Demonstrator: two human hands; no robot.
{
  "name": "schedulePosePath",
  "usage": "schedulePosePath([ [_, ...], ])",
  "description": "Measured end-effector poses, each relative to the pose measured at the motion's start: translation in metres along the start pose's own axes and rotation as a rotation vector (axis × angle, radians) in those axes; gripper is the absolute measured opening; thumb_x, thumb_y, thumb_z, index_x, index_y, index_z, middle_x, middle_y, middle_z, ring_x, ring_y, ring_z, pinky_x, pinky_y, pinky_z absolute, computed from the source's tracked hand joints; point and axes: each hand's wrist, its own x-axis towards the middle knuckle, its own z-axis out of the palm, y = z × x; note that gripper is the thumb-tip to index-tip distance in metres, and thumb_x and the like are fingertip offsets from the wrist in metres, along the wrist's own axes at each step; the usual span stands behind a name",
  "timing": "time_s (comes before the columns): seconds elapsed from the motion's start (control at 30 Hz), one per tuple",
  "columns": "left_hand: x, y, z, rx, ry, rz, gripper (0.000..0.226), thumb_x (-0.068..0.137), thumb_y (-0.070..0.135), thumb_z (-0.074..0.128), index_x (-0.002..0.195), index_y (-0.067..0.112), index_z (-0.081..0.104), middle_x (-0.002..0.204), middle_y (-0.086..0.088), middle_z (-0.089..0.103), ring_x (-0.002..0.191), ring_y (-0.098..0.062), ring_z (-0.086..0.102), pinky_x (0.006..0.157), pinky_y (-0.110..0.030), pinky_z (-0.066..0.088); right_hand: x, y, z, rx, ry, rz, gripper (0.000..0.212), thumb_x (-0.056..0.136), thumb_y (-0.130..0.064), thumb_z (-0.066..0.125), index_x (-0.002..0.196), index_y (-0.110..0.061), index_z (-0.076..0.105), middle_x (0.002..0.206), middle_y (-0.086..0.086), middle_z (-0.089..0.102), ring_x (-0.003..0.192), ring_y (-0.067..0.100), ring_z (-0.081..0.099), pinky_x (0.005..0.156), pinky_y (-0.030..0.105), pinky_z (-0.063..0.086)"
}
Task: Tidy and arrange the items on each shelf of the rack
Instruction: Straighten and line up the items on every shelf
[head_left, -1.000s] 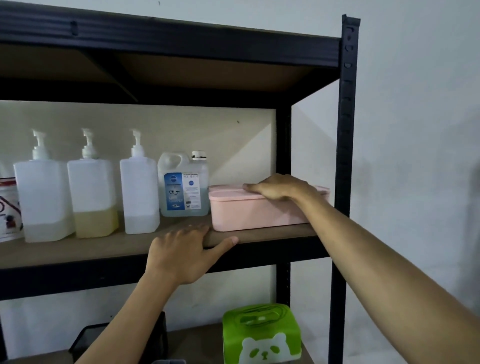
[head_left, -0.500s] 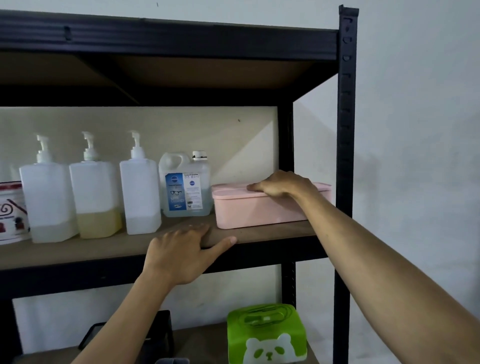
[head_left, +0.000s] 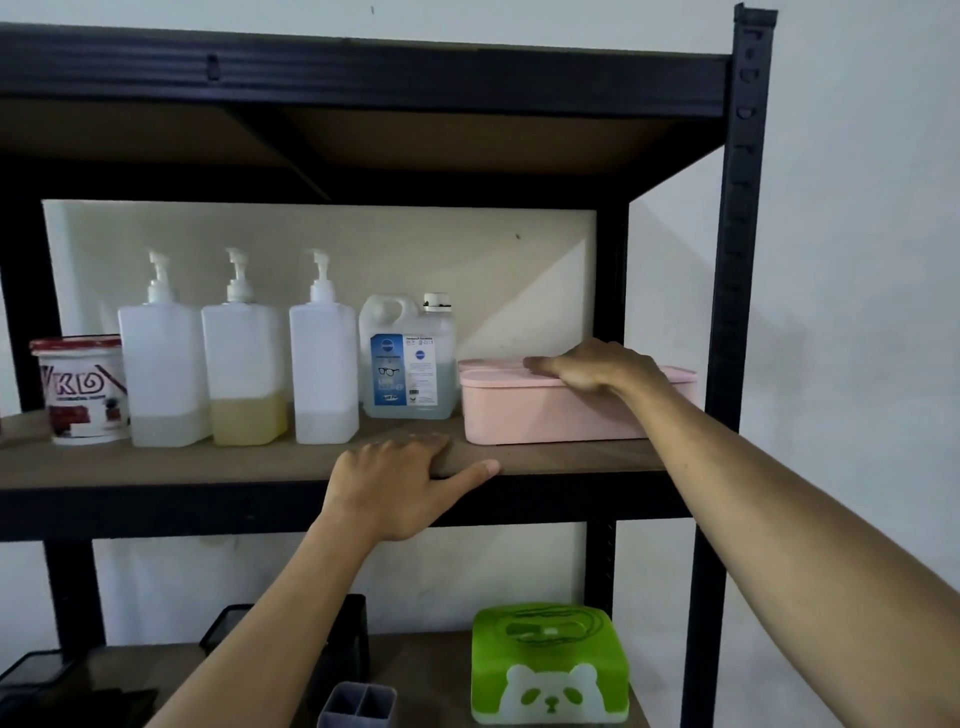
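Observation:
A pink lidded box (head_left: 540, 410) stands at the right end of the middle shelf (head_left: 208, 465) of a black rack. My right hand (head_left: 592, 366) lies flat on the box's lid, fingers pointing left. My left hand (head_left: 395, 486) rests on the shelf's front edge, fingers on the board and thumb stretched right. Left of the box stand a clear jug with a blue label (head_left: 408, 358), three white pump bottles (head_left: 322, 364) in a row, and a white tub with a red lid (head_left: 83, 389).
The lower shelf holds a green panda tissue box (head_left: 548, 665), a grey divided cup (head_left: 358, 704) and black mesh organisers (head_left: 31, 675). The rack's black right post (head_left: 737, 260) stands just right of the pink box. A white wall lies behind and to the right.
The view has shifted left, bringing the red-lidded tub fully into sight. Both hands keep their places on the box lid and the shelf edge.

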Motion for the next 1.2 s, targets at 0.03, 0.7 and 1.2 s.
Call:
schedulePosePath([
  [0.03,0.0,0.0,0.0,-0.001,0.0,-0.003,0.092,0.072,0.096,0.014,0.123,0.035,0.061,0.128,0.013,0.064,0.116,-0.016,0.061,0.09,-0.035,0.046,-0.005,0.0,-0.001,-0.005,0.0,-0.031,0.127,0.045,-0.113,0.023,0.136,-0.033,0.062,0.148,0.002,0.056,0.131,0.036,0.053,0.109,0.061,0.037],
  [0.7,-0.001,-0.001,0.006,0.034,0.037,-0.036,0.1,0.07,0.099,0.007,0.12,0.033,0.063,0.123,0.012,0.068,0.112,-0.016,0.063,0.089,-0.036,0.052,-0.039,0.02,0.034,-0.275,0.579,-0.525,0.111,0.058,-0.11,0.018,0.112,-0.031,0.073,0.112,-0.006,0.077,0.102,0.026,0.071,0.091,0.043,0.052],
  [1.2,-0.053,-0.076,-0.016,-0.002,0.169,-0.137,0.073,0.081,0.088,0.04,0.127,0.038,0.064,0.116,0.012,0.071,0.107,-0.017,0.067,0.092,-0.034,0.053,-0.068,0.002,0.017,-0.254,0.443,-0.417,0.106,0.065,-0.104,0.024,0.132,-0.032,0.065,0.137,-0.007,0.066,0.125,0.025,0.061,0.102,0.049,0.038],
])
